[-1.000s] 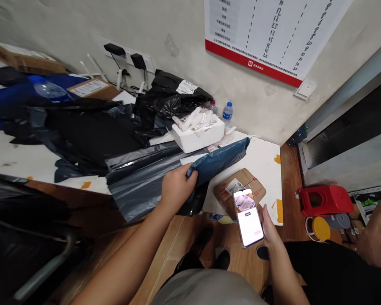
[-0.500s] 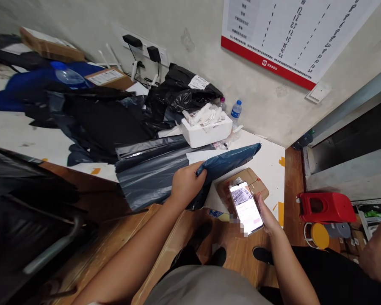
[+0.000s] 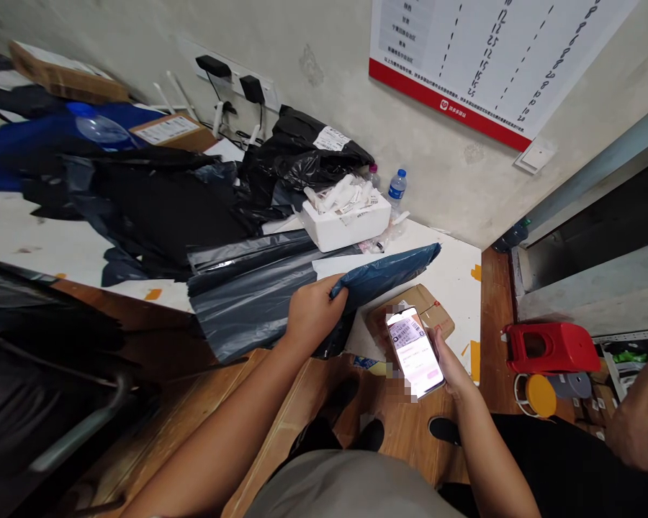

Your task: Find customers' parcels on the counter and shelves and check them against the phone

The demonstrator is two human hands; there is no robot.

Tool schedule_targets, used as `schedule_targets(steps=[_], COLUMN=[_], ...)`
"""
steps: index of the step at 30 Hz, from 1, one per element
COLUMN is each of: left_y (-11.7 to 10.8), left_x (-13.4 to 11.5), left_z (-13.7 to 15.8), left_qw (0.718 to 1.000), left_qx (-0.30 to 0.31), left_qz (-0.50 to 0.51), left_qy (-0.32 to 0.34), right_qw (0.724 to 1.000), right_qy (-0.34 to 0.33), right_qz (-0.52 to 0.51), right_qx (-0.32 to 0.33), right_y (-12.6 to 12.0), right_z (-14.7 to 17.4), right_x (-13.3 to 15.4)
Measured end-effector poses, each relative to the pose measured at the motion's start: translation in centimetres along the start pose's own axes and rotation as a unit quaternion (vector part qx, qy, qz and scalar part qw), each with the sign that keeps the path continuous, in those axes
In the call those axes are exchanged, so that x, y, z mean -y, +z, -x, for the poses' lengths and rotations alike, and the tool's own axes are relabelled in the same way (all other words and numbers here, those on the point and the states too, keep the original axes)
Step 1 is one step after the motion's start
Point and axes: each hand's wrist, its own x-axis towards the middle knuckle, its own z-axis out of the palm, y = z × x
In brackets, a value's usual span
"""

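My left hand (image 3: 316, 311) is closed on the edge of a dark blue-grey plastic mailing bag (image 3: 392, 272), which is lifted a little off the table. In my right hand (image 3: 449, 365) is a smartphone (image 3: 418, 363), its lit screen facing me with a barcode label in the upper part. Beneath the phone a small brown cardboard box (image 3: 429, 308) lies on the white table, partly covered by it. More grey plastic bags (image 3: 243, 302) are spread flat to the left of my left hand.
A white foam box (image 3: 346, 226) full of paper strips stands behind the bags, near a water bottle (image 3: 397, 188). Black parcels (image 3: 307, 155) are heaped along the wall. A red stool (image 3: 554, 347) is on the floor at right, near another person's arm (image 3: 640, 414).
The whole view has shifted slightly, so the table things sit a little further left. Both hands keep their holds; the lower part of the phone's screen looks slightly different.
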Motion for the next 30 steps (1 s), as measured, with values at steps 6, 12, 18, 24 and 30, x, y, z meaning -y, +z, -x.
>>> schedule_targets(steps=[6,12,18,24,30], left_y=[0.0,-0.5,-0.1,-0.9,4.2], left_x=[-0.1,-0.4,-0.1,-1.5,-5.8], left_z=[-0.1,-0.1,0.0,-0.6,4.8], left_qw=[1.0,1.0,1.0,0.992,0.96], left_qx=[0.006,0.015,0.019,-0.111,-0.019], left_qz=[0.0,0.002,0.006,0.04,0.162], left_qy=[-0.001,-0.005,-0.006,0.052,0.228], right_qw=[1.0,0.999,0.998,0.989,0.948], right_qy=[0.005,-0.005,-0.022,-0.037,-0.056], right_qz=[0.022,0.024,0.039,-0.129,-0.27], right_qx=[0.02,0.048,0.047,-0.067,-0.158], right_y=[0.1,0.0,0.1,-0.9,-5.3], right_z=[0.2,0.1,0.1,4.1,12.7], right_x=[0.1,0.2,0.6,-1.5,-4.8])
